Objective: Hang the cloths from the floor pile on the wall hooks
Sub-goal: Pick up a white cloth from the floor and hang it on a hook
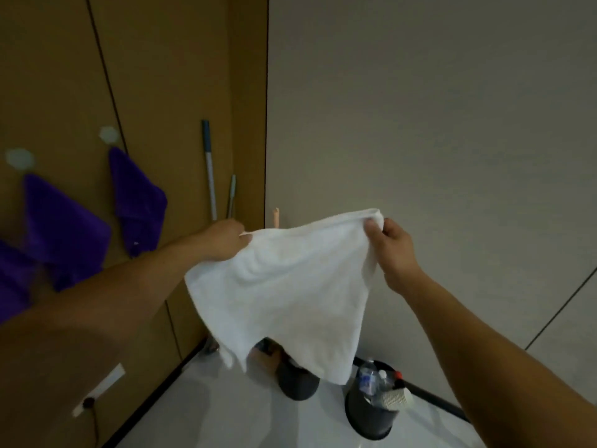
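white cloth (284, 286) held spread in the air, right of the purple cloths (64, 227) on the wall | left hand (226, 240) and right hand (391, 244) each pinch a top corner | likely light, limp, non-slip; keep corner holds for hooking

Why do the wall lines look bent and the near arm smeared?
Head view: wide-angle lens bows seams in the brown wooden wall panels; light is dim, no glare; the left forearm near the lens is blurred; the white towelling cloth between left hand and right hand is sharper.
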Demonstrator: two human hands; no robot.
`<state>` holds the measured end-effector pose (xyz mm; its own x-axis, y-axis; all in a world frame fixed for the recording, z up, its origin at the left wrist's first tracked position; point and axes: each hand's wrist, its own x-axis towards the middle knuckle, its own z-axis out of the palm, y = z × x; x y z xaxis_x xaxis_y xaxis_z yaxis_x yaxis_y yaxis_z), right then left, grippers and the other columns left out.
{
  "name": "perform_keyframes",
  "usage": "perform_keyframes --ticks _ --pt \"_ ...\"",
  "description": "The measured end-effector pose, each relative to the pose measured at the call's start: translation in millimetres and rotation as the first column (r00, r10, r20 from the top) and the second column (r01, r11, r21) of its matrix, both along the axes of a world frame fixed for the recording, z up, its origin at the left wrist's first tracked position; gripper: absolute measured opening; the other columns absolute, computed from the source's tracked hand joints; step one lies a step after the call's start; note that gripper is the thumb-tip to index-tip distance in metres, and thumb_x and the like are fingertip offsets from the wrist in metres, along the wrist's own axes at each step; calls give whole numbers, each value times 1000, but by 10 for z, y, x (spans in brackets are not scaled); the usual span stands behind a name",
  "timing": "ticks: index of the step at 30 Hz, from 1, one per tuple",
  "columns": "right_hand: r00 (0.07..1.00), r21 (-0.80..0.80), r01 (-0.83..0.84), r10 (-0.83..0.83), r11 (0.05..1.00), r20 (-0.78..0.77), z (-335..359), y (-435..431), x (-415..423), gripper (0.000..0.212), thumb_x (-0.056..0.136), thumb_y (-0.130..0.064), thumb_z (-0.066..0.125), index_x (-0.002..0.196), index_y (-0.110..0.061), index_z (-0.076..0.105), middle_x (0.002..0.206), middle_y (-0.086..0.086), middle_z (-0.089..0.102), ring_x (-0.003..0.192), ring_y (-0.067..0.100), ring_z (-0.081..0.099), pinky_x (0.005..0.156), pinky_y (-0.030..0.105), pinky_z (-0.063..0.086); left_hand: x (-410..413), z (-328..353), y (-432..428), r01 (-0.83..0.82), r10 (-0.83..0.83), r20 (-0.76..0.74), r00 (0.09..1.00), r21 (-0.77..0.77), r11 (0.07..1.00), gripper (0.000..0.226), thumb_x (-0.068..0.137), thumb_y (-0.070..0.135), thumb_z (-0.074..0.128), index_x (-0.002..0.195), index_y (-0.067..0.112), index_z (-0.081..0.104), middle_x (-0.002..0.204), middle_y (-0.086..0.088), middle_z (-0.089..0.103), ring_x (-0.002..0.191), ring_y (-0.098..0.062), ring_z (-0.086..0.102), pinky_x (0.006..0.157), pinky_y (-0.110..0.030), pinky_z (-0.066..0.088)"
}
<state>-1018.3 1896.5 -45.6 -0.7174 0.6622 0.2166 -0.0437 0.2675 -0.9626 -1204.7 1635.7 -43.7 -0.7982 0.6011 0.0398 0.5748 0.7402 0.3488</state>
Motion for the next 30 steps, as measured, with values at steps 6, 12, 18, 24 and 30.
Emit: perform_keyframes --ticks 6,12,18,24,30 --pt "981 109 -131 144 985 -127 607 -205 -127 25 94 -43 53 88 -22 67 87 -2 69 79 13 65 74 35 53 157 145 -131 -123 121 78 990 22 992 37 93 43 51 102 9 60 104 -8 61 97 -28 60 81 -36 46" --pt "869 253 -488 493 836 47 721 -453 -223 22 92 -41 62 86 -21 70 78 -6 71 70 8 67 64 27 56 650 549 384 93 -299 341 891 508 857 67 57 60 81 116 40 55 118 14 64 106 -10 63 90 -34 53" --pt "840 174 -539 541 824 35 597 -271 -89 22 84 -38 72 90 -17 66 88 2 70 80 16 65 74 35 54 765 635 606 92 -390 315 865 664 742 20 84 37 70 98 23 72 99 0 74 93 -18 70 84 -36 55" --pt "680 -12 -679 635 734 367 101 66 199 44 69 -35 85 108 -19 71 104 -5 74 95 16 71 85 36 57 774 1014 653 -29 -177 178 968 780 626 14 97 31 53 93 24 64 90 2 65 82 -13 62 70 -27 49" --pt "794 83 -483 396 872 461 -159 338 160 21 79 -37 77 85 -18 72 86 -1 73 74 15 69 63 25 53 553 1207 106 -178 188 67 980 715 676 33 102 30 41 123 9 55 109 -8 58 94 -18 54 74 -28 42"
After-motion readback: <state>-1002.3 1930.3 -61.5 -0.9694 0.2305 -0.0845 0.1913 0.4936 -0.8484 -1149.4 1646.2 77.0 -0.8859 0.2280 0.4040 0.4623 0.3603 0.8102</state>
